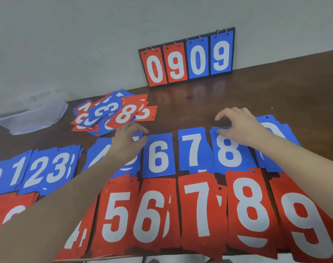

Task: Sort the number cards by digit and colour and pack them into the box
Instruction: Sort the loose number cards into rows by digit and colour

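On the blue row, left hand (126,141) pinching far edge of blue 5 card (137,136), right hand (237,128) pinching far edge of blue 8 card (230,154), blue 6 card (158,155) and blue 7 card (195,149) between.

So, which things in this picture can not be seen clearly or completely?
Head view only:
- Blue stack under the left hand: its digit is covered by that hand.
- Blue stack at the far right: the right hand and forearm hide most of the digit.
- Mixed pile: cards overlap, so most digits are partly hidden.
- Clear plastic container: blurred, contents unreadable.
- Red stacks at bottom left: covered by the left forearm and cut by the edge.
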Demonstrator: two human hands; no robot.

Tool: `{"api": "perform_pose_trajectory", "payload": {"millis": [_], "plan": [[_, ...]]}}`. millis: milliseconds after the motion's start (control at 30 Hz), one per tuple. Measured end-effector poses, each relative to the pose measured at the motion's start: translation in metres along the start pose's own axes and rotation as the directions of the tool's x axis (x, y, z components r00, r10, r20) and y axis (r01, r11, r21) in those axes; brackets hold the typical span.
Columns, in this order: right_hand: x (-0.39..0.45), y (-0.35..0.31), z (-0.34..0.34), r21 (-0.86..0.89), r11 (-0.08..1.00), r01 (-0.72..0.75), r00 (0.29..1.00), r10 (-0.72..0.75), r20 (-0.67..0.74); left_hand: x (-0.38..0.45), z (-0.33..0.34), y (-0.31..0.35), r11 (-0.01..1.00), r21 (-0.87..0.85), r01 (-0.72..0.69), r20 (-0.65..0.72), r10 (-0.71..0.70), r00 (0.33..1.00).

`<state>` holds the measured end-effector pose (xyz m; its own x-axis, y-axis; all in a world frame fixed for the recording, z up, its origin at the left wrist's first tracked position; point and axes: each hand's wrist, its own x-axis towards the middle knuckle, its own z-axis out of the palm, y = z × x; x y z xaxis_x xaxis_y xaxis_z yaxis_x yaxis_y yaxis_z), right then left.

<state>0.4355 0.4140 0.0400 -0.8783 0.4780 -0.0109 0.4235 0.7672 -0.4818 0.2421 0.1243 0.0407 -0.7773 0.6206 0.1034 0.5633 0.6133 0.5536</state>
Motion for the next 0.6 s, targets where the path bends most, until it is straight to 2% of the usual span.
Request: {"api": "perform_pose_trajectory", "payload": {"millis": [300, 600], "plan": [[0.04, -0.078, 0.041, 0.126, 0.989, 0.071, 0.994, -0.081, 0.07, 0.011, -0.037, -0.059, 0.999, -0.025, 0.044, 0.017, -0.043, 0.999], [0.103, -0.181, 0.085, 0.104, 0.992, 0.067, 0.995, -0.074, 0.064, 0.064, -0.085, -0.147, 0.993, -0.041, 0.111, -0.026, -0.112, 0.993]]}}
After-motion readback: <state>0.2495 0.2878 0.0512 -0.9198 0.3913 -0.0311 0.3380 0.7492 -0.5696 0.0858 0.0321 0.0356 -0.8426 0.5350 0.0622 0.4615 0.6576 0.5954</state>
